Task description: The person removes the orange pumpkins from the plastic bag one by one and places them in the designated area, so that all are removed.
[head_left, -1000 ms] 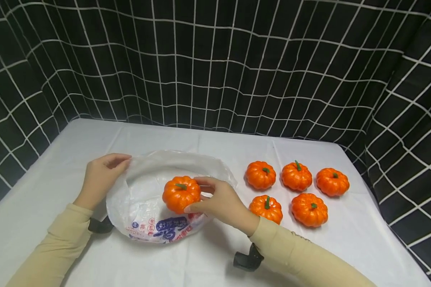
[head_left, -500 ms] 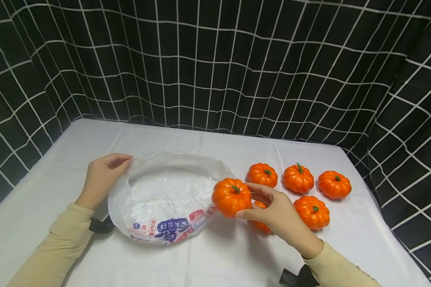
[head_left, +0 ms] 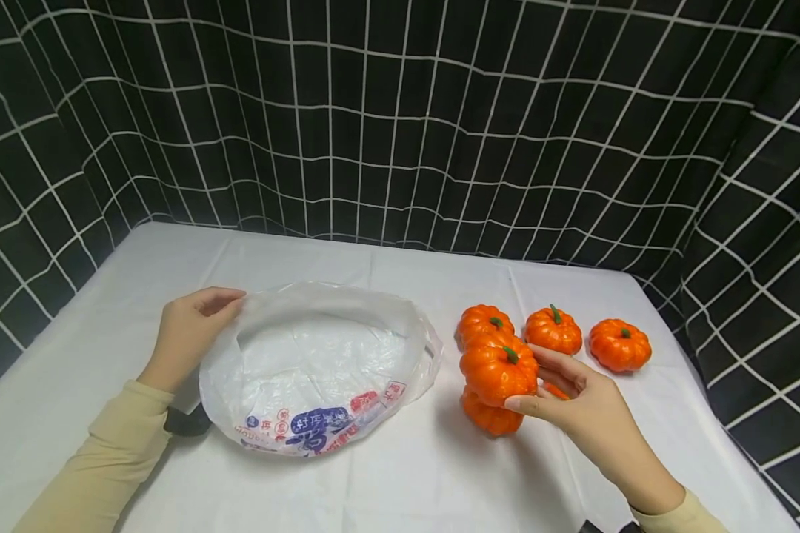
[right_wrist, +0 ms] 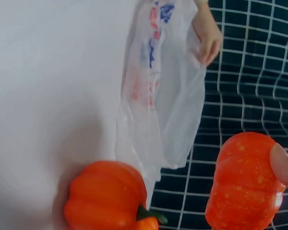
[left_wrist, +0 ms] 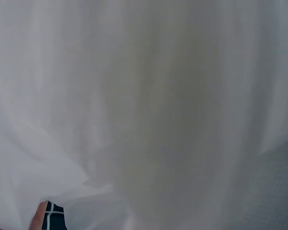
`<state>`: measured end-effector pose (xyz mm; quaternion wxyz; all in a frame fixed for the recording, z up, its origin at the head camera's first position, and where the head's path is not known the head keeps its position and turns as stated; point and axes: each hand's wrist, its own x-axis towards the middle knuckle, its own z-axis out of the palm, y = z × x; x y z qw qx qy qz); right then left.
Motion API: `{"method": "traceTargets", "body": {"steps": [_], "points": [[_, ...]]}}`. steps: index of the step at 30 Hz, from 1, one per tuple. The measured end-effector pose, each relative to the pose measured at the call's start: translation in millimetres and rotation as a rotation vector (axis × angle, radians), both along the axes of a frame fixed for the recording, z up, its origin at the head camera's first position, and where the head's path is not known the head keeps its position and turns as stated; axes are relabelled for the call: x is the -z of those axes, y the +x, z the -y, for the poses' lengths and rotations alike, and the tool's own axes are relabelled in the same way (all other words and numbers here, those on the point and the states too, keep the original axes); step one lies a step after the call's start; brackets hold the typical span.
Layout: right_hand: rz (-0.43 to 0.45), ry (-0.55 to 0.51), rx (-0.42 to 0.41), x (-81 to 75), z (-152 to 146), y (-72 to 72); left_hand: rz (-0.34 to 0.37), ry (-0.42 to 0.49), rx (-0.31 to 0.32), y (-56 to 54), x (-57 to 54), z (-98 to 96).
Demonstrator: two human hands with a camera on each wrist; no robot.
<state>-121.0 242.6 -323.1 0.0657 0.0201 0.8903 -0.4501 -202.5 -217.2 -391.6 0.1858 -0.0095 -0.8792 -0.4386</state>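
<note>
My left hand (head_left: 190, 333) pinches the left rim of a white plastic bag (head_left: 333, 296) printed in blue and red. Its mouth gapes upward, and white plastic shows inside. To the right, my right hand (head_left: 590, 418) grips a small orange pumpkin (head_left: 495, 370) with a green stem, thumb at its near side. That pumpkin is held above the table and partly covers another pumpkin (head_left: 493, 420) under it. In the right wrist view, the thumb (right_wrist: 284, 167) presses the held pumpkin (right_wrist: 245, 187). Pale, blurred plastic fills most of the left wrist view.
Three more pumpkins stand in a back row: one behind the held one (head_left: 480, 320), a middle one (head_left: 553, 331) and a right one (head_left: 620, 346). Another is mostly hidden behind my right hand. A black curtain with white grid lines (head_left: 400, 126) hangs behind the white-covered table (head_left: 400, 488).
My right hand has carried the pumpkin from over the bag's mouth rightward to above the other pumpkins. The left hand has stayed at the bag's rim.
</note>
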Motion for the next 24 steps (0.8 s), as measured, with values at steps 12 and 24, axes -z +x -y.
{"method": "traceTargets", "body": {"steps": [12, 24], "points": [[0.087, 0.066, 0.091, 0.2, -28.3, 7.3, -0.009, -0.001, 0.001, 0.5, 1.2, -0.6], [0.080, 0.096, 0.163, 5.5, -57.4, 11.2, -0.008, -0.006, -0.002, -1.1, 3.0, -0.2]]}}
